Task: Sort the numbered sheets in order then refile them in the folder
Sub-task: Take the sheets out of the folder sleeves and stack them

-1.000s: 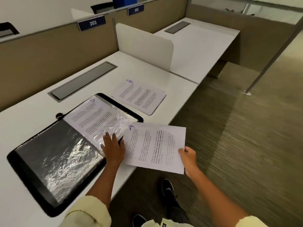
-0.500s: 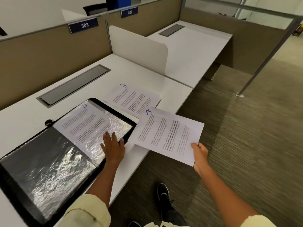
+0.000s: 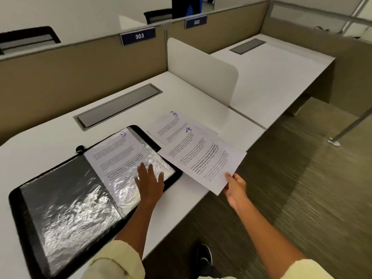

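folder (image 3: 30, 208) lies open on the white desk (image 3: 50, 137), and i see my left hand (image 3: 150, 183) flat on it, fingers straight, pressing the plastic sleeve over sheet 5 (image 3: 118, 152). right hand (image 3: 235, 188) pinches the near corner of sheet 4 (image 3: 203, 160), holding it out past the folder's right edge, its far end overlapping sheet 6 (image 3: 169, 123), which lies on the desk just beside the folder.

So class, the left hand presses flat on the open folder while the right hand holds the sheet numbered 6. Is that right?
Not quite. The head view shows the right hand holding the sheet numbered 4; sheet 6 lies on the desk. The left hand does press flat on the open folder.
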{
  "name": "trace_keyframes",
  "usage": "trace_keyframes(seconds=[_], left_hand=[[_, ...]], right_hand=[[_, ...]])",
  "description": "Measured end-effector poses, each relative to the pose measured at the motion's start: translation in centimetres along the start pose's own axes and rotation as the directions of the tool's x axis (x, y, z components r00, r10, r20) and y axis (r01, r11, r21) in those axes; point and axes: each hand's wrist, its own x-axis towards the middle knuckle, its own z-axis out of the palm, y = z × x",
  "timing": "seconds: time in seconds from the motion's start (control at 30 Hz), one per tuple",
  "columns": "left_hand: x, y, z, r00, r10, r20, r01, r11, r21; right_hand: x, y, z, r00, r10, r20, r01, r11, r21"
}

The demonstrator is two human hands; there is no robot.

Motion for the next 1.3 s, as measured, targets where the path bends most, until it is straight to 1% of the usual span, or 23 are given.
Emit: trace_keyframes(seconds=[0.23,0.37,0.47,0.6,0.7,0.73,0.87,0.93,1.0,1.17,1.23,1.3], left_hand=[[2.0,1.0,0.3,0.996,-0.085,0.024,0.085,0.996,0.014],[2.5,0.8,1.0,0.993,-0.120,-0.003,0.120,0.991,0.064],[2.3,0.5,1.6,0.994,-0.113,-0.009,0.113,0.988,0.103],[2.5,-0.2,2.9,0.995,-0.056,-0.080,0.064,0.994,0.090],[2.5,-0.1,3.1,0.992,-0.120,-0.047,0.122,0.991,0.048],[2.5,0.1,2.9,0.988,-0.142,-0.059,0.144,0.989,0.035],[2.7,0.2,2.5,0.973,-0.120,-0.198,0.120,0.993,-0.010],[2.9,0.1,2.1,0.953,-0.096,-0.288,0.088,0.995,-0.041],[3.1,0.0,1.6,0.924,-0.109,-0.366,0.078,0.992,-0.100],[3.1,0.7,-0.9,0.887,-0.174,-0.429,0.055,0.960,-0.276],[3.0,1.0,-2.2,0.859,-0.190,-0.475,0.029,0.945,-0.325],[2.8,1.1,-3.4,0.842,-0.212,-0.496,0.014,0.927,-0.374]], right_hand=[[5.0,-1.6,4.8,0.996,0.056,0.072,-0.055,0.998,-0.011],[7.4,-2.3,6.8,0.990,0.074,0.117,-0.071,0.997,-0.028],[8.8,-2.4,8.0,0.987,0.073,0.145,-0.069,0.997,-0.030],[10.6,-2.4,9.9,0.989,0.079,0.127,-0.073,0.996,-0.045],[11.8,-2.0,10.9,0.992,0.072,0.104,-0.066,0.996,-0.061],[12.3,-1.7,11.2,0.993,0.068,0.094,-0.060,0.995,-0.082],[13.8,-1.4,12.0,0.998,0.031,0.056,-0.019,0.977,-0.212],[13.9,-1.3,12.1,0.998,0.027,0.059,-0.012,0.970,-0.242],[13.9,-1.4,12.1,0.999,0.005,0.032,0.004,0.957,-0.290],[12.6,-1.0,11.4,0.993,-0.061,-0.102,0.015,0.918,-0.395],[11.7,-0.4,11.0,0.984,-0.125,-0.127,0.055,0.890,-0.453],[10.4,0.4,10.9,0.967,-0.246,-0.068,0.170,0.820,-0.547]])
